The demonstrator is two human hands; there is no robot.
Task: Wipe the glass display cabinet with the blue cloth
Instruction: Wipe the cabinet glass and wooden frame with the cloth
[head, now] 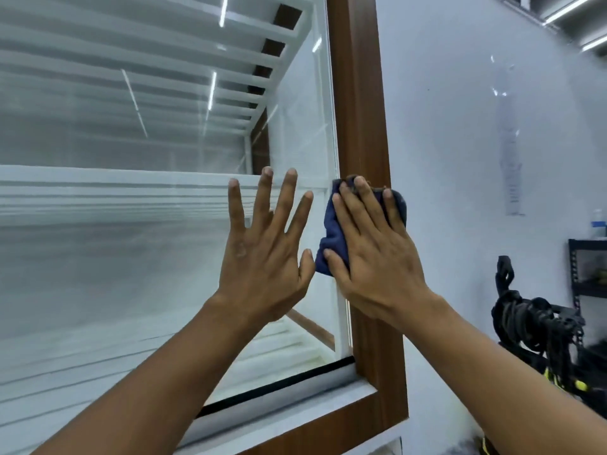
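Item: blue cloth point(331, 238), dark blue, soft napped fabric, bunched into a thick wad. It lies flat against the right-hand edge of the glass display cabinet point(115, 274), straddling the seam where the pane meets the brown wood-grain frame point(361, 126). Holder: right hand point(377, 254), laid over the cloth with fingers straight and close together, palm pressing it to the surface. This is a flat press, not a clench; cloth shows past the fingertips and at the thumb side. Left hand point(262, 254): fingers spread and straight, flat on the glass and holding nothing, its thumb just beside the cloth's lower corner; whether they touch cannot be told. Governing relation: the frame post runs upright, and nearly all the pane lies to the left of the cloth, so a wiping stroke would likely travel leftward or along the post, where the left hand stands in the way. Surfaces: the glass is smooth and hard, streaked with ceiling-light reflections, with white slatted shelving behind. A pale wall point(460, 126) lies to the right.
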